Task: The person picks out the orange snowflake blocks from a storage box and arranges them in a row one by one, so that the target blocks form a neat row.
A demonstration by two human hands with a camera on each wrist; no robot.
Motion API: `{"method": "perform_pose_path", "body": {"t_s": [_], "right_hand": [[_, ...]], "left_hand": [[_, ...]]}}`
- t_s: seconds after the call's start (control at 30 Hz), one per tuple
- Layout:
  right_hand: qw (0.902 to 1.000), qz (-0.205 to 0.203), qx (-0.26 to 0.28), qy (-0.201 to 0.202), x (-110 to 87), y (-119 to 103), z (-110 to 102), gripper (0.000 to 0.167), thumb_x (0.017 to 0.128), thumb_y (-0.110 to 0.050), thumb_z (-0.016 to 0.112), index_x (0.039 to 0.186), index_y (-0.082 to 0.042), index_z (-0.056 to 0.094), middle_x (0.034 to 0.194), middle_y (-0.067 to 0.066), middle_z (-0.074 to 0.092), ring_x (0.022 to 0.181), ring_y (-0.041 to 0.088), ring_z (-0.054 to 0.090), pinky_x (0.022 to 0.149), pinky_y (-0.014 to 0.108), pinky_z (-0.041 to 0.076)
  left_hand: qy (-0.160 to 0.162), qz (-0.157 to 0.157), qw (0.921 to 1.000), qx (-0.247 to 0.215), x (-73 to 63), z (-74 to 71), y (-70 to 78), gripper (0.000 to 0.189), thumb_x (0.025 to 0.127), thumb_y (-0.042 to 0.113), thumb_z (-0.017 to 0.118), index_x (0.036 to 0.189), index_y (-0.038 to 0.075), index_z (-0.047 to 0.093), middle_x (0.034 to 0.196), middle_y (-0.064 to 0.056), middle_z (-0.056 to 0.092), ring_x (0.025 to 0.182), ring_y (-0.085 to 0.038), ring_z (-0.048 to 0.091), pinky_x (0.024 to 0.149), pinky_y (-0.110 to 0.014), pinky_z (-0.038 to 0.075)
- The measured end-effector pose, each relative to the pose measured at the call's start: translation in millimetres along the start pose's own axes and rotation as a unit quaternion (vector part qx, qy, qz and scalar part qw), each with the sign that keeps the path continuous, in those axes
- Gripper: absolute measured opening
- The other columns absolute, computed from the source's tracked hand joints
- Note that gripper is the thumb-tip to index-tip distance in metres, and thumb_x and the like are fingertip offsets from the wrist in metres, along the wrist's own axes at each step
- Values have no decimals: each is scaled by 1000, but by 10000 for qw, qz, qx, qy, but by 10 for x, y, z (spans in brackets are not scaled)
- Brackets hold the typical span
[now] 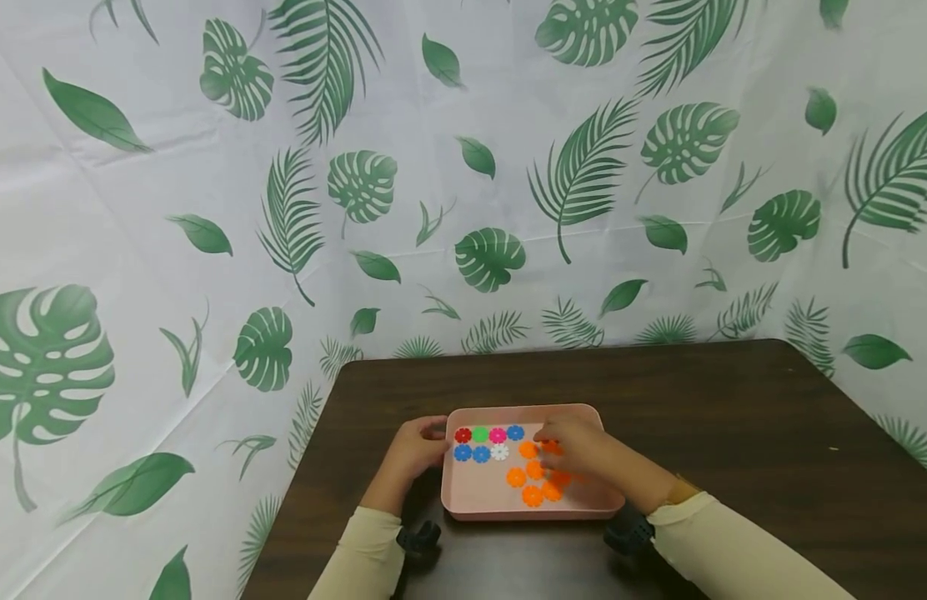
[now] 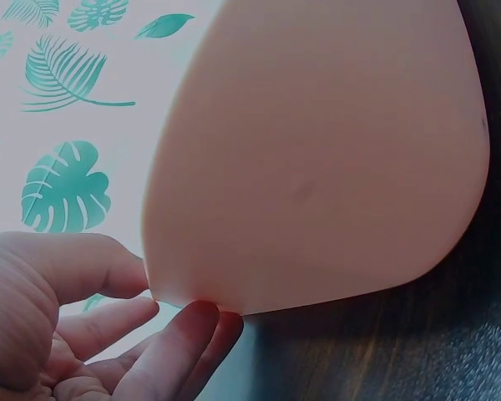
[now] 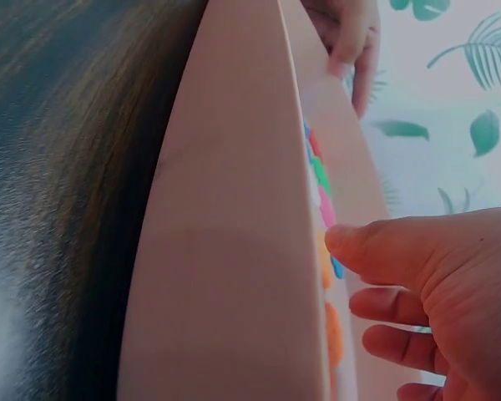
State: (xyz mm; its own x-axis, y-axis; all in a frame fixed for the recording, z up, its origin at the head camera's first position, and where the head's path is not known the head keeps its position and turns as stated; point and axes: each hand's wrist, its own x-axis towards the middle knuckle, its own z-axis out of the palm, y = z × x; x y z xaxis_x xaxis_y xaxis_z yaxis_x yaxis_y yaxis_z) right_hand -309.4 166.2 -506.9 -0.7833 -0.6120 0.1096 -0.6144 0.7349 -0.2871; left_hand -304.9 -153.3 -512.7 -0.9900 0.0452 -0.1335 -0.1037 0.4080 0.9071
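Note:
A pink tray (image 1: 478, 500) on the table holds flower-shaped discs. Toward its left side sit two rows: a red disc (image 1: 463, 435), a green disc (image 1: 480, 434), a pink disc (image 1: 497, 435) and a blue disc (image 1: 515, 432), with two blue discs and a white disc (image 1: 499, 452) below. Several orange discs (image 1: 533, 496) lie loose on the right. My left hand (image 1: 417, 446) touches the tray's left edge near the far corner, thumb and fingers apart. Over the orange discs hovers my right hand (image 1: 576, 450), fingers loosely bent; the right wrist view shows no disc between them.
The dark wooden table (image 1: 719, 417) extends around the tray. Behind it hangs a white cloth (image 1: 418, 108) printed with green leaves. Both wrists wear black straps with small devices. The tray's outer wall (image 3: 225, 167) rises close beside the right hand.

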Motion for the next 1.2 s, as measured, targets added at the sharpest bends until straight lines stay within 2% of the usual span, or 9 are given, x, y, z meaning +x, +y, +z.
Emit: {"method": "perform_pose_path", "body": {"t_s": [0.13,0.3,0.47,0.67,0.93,1.2], "right_hand": [[9997,127,-134,-141,79,-58,1,31,88,-25,82,113,-8,78,96,-2,66,88,15,56,88,39,56],[9980,545,-162,-291,144,-106,28,27,88,-24,83,112,-11,78,97,-4,65,94,18,57,94,40,54],[9958,818,22,-415,173,-142,43,27,86,-26,85,110,-15,79,92,-6,58,89,15,52,86,35,53],[9964,756,102,-376,197,-171,41,25,87,-27,85,109,-16,79,92,-5,56,86,15,51,80,34,51],[9975,640,227,-183,231,-170,66,17,89,-21,83,103,-13,78,94,-2,61,88,17,55,88,40,55],[9962,768,180,-364,242,-163,56,20,88,-22,84,106,-16,79,92,-5,59,86,15,53,83,34,54]], "left_hand": [[-1,-5,10000,12,-4,-8,12,52,90,10,79,139,6,64,120,-20,71,89,-26,75,81,-45,63],[-40,11,10000,32,-12,-13,5,52,88,8,79,139,5,64,119,-20,71,88,-26,75,82,-46,63],[-30,-10,10000,88,-17,-13,17,53,88,8,79,139,5,64,119,-19,71,88,-26,75,83,-46,63],[11,-97,9998,150,-15,-11,46,56,86,7,79,140,6,63,119,-19,71,88,-25,74,83,-46,63],[-42,-161,9999,44,-16,-14,42,56,86,6,78,140,6,63,118,-18,71,87,-25,74,82,-46,63],[-45,-126,9999,69,-11,-17,19,57,85,7,79,139,7,63,116,-17,71,86,-24,73,81,-45,63]]}}
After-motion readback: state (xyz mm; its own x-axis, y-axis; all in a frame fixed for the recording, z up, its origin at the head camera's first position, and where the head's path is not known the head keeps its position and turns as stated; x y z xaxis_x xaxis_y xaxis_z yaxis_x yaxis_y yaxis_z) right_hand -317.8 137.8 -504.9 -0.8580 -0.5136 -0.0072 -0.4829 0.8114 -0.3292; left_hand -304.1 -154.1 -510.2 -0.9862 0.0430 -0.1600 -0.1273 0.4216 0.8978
